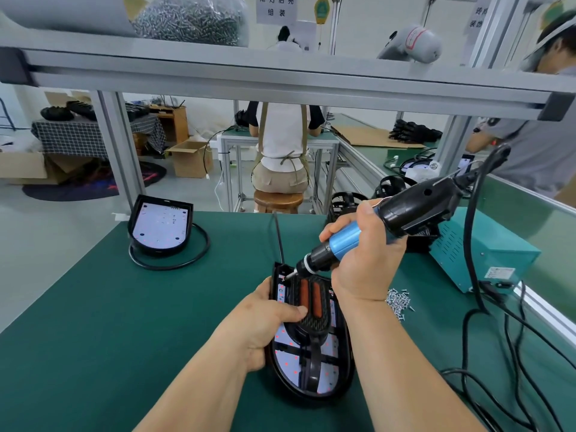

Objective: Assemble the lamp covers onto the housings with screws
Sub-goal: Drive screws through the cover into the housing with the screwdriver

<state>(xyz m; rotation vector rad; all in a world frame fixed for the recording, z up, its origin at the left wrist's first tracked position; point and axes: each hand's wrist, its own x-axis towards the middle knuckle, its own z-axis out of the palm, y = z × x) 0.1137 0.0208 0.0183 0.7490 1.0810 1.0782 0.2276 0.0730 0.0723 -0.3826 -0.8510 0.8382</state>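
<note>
A black lamp housing (341, 366) with a white LED board lies on the green mat in front of me. On it sits a black lamp cover (313, 310) with two orange strips. My left hand (265, 322) grips the housing's left edge, thumb pressing on the cover. My right hand (364, 254) grips a blue-and-black electric screwdriver (389, 222), whose bit touches the housing's far left corner. A pile of loose screws (398, 302) lies just right of my right wrist.
A second housing (160, 226) with a coiled cable stands at the mat's far left. A teal power box (486, 254) sits on the right with black cables (511, 353) trailing forward. More black covers (344, 202) lie behind. An aluminium shelf rail (280, 79) crosses overhead. People work beyond.
</note>
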